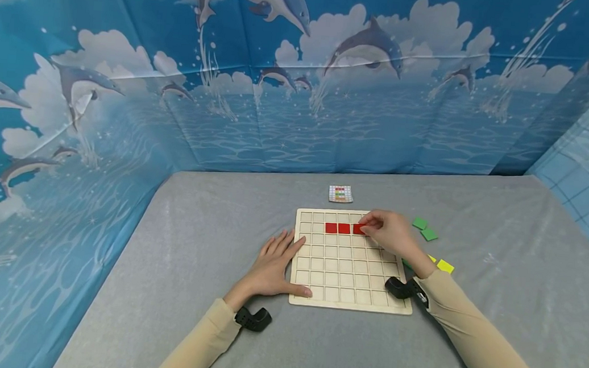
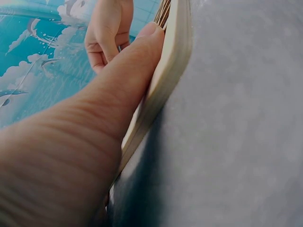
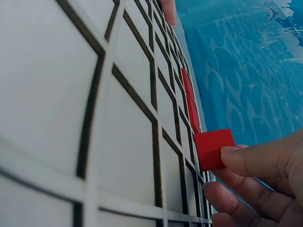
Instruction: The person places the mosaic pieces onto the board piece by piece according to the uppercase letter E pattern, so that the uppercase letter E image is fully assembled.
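Observation:
A wooden grid board [image 1: 318,278] lies on the grey cloth, and two red square tiles [image 1: 337,228] sit side by side in its second row from the top. My right hand [image 1: 391,232] pinches a third red tile [image 3: 213,149] between thumb and fingers, just right of those two. In the right wrist view this tile is tilted against the grid. My left hand [image 1: 272,268] is spread at the board's left edge, its thumb [image 2: 149,35] lying on the lower left corner and its fingertips along the left rim.
Behind the board lies a small pattern card [image 1: 340,194] with a coloured grid. To the right are green tiles [image 1: 428,234] and yellow tiles [image 1: 445,266], some partly hidden by the right wrist. A dolphin-print curtain [image 1: 298,127] hangs behind the grey cloth [image 1: 209,223].

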Motion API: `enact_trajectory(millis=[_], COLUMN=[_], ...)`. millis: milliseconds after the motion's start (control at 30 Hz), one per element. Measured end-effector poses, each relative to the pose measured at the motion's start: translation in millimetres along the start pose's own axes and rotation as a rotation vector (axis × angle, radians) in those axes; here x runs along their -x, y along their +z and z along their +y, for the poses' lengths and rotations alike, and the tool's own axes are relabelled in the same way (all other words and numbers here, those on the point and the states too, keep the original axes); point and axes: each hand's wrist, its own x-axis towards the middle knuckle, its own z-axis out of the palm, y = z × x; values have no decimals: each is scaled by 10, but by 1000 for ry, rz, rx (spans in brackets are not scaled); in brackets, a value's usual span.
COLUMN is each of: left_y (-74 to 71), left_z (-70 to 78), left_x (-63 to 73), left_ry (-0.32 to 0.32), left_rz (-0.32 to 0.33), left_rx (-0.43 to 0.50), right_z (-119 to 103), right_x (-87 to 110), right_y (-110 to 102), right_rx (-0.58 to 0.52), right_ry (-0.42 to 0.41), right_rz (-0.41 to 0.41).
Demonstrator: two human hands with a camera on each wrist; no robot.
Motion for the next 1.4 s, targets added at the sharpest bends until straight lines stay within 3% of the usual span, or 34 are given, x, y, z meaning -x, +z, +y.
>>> enact_trajectory(millis=[233,567,1067,1400], left_y=[-3,12,6,-4], left_z=[7,-9,0,6], left_x=[6,4,-6,-1], left_ry=[1,-5,-8,-5], left_rz=[3,2,-2,-1], left_rx=[6,-1,-12,-13], right_z=[15,41,-2,33], right_x=[-33,-23,29,64], right_y=[31,30,4,-26], right_rx=[24,153,195,203], right_ry=[2,-44,-35,-113], right_rz=[-10,-40,-84,-112])
